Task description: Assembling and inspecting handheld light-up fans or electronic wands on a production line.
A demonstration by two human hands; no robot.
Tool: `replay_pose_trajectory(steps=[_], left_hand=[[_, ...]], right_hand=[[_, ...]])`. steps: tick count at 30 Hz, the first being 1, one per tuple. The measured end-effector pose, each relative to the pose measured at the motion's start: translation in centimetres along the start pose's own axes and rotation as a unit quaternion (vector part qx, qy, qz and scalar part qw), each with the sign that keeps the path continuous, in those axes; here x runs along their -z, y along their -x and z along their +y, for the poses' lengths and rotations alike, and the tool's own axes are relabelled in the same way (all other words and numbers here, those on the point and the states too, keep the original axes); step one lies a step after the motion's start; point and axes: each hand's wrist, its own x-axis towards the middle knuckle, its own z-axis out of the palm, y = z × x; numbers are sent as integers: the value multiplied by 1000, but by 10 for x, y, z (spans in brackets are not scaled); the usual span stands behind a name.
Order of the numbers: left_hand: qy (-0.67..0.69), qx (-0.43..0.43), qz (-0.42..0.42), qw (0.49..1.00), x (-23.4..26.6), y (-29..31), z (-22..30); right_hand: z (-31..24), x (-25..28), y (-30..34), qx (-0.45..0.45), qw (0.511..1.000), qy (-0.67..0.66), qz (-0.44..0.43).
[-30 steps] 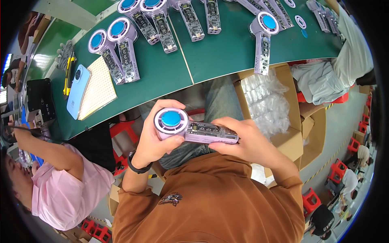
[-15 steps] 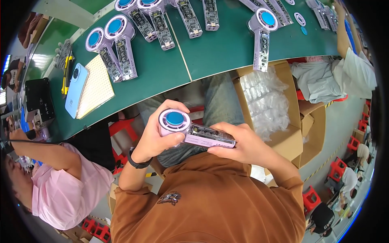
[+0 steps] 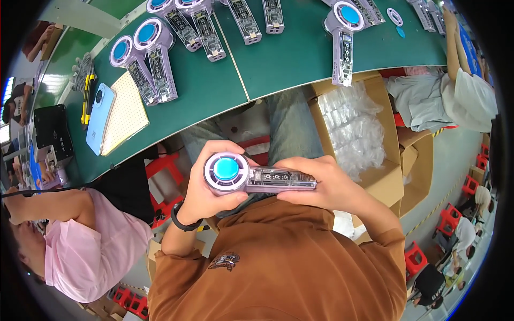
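Note:
In front of my torso I hold a lilac handheld fan (image 3: 281, 180), lying level, its round head to the left with a blue disc in the middle. Its see-through handle shows a circuit board. My left hand (image 3: 202, 195) is wrapped round the head, thumb below and fingers above. At the other end, my right hand (image 3: 329, 184) grips the handle's tip between thumb and fingers. More fans of the same kind lie on the green table, among them a single fan (image 3: 343, 45) by the front edge and a pair with one fan (image 3: 158, 59) overlapping another.
On the green table (image 3: 278, 64) are a light blue phone (image 3: 99, 120), a cream dotted pad (image 3: 128, 115) and yellow-black cutters (image 3: 88, 99). A cardboard box (image 3: 388, 182) of clear plastic bags (image 3: 350, 134) stands below its edge. A person in pink (image 3: 101, 241) sits at left.
The fan has rolled in my hands, so its face and blue disc now point more squarely upward. Both hands keep their hold. The view has shifted slightly.

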Motion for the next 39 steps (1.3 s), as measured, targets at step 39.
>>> replay_pose_trajectory(steps=[39], left_hand=[[71, 13, -4, 997, 6, -4, 5]], right_hand=[[-31, 4, -8, -26, 997, 72, -21]])
